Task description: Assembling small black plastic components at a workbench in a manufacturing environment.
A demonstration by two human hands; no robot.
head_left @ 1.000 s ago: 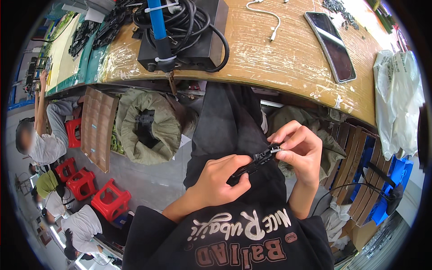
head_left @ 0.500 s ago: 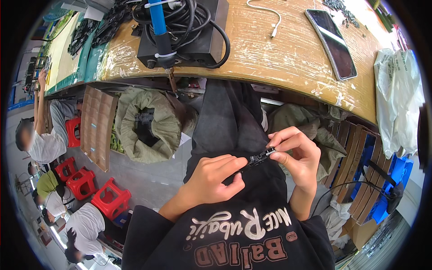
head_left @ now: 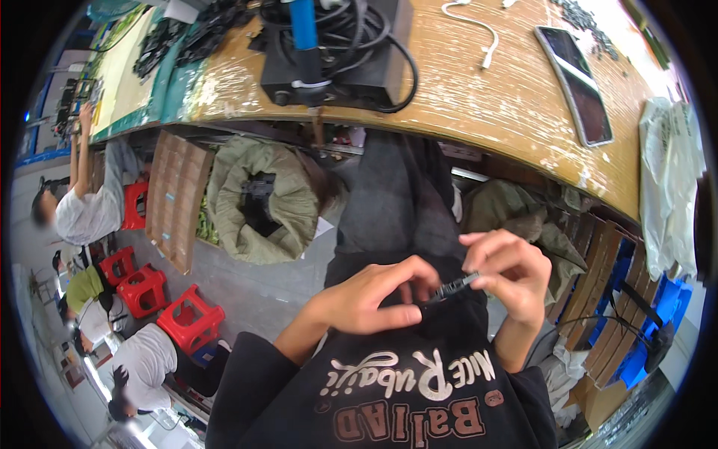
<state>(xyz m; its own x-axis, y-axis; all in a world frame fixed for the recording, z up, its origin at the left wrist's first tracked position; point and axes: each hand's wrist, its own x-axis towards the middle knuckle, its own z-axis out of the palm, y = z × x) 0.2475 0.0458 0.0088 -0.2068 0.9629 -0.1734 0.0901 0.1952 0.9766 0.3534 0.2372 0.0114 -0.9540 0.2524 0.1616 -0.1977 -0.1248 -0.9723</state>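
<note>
Both hands are held over the lap, below the edge of the wooden workbench [head_left: 479,112]. The left hand [head_left: 370,299] is closed around the near end of a small black connector-like part [head_left: 451,287]; the right hand [head_left: 508,273] pinches its far end between thumb and fingertips. Compared with a second ago, the left hand has curled tighter over the part and the right fingers have shifted along it; the part itself stays at the same spot above the black sweatshirt [head_left: 404,389]. The work appears to remain a fine fitting step, not yet released. A smartphone [head_left: 574,84] and a blue-handled tool [head_left: 303,30] lie on the bench untouched.
</note>
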